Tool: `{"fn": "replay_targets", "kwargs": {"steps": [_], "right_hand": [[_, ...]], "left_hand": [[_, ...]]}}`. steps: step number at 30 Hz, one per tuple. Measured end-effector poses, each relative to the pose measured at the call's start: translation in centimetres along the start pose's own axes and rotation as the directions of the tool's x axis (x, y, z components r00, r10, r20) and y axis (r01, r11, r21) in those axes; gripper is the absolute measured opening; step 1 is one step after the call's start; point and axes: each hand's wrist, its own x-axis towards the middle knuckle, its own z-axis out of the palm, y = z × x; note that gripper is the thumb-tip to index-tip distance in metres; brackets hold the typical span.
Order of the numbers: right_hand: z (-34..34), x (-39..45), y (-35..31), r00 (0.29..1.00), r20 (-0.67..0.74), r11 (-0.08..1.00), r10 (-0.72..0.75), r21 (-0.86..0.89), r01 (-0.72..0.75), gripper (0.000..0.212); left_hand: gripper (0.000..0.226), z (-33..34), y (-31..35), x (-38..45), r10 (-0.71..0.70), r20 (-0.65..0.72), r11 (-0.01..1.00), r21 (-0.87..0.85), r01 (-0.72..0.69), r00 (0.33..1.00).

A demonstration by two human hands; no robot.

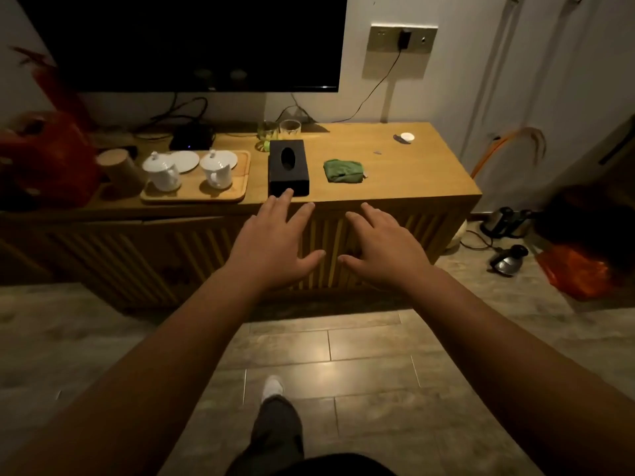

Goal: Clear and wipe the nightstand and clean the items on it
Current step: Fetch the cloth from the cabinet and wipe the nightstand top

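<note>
Both hands spread flat and empty, left hand point(271, 242) nearest the black rectangular tissue box point(288, 171), long axis running away; right hand point(381, 249) short of the crumpled green cloth point(343, 171).

Both arms stretched forward, palms down

The left hand point(275, 242) and right hand point(385, 249) were held side by side, fingers straight and spread, thumbs pointing toward each other, gripping nothing.

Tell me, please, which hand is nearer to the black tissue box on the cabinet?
The left hand: its fingertips reach the near end of the black tissue box. The right hand hovers further right, in front of the cabinet's edge, below the green cloth.
</note>
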Motion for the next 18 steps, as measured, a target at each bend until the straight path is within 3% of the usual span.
{"fn": "replay_targets", "kwargs": {"steps": [9, 18], "right_hand": [[3.6, 18.2, 2.8, 0.984, 0.103, 0.99, 0.144, -0.015, -0.144, 0.08], [7.6, 32.8, 11.6, 0.974, 0.193, 0.992, 0.122, -0.041, -0.116, 0.078]], "left_hand": [[0.086, 4.4, -9.7, 20.1, 0.084, 0.149, 0.996, -0.035, -0.079, 0.985], [0.085, 12.5, -9.9, 35.4, 0.129, 0.251, 0.987, -0.125, -0.1, 0.959]]}}
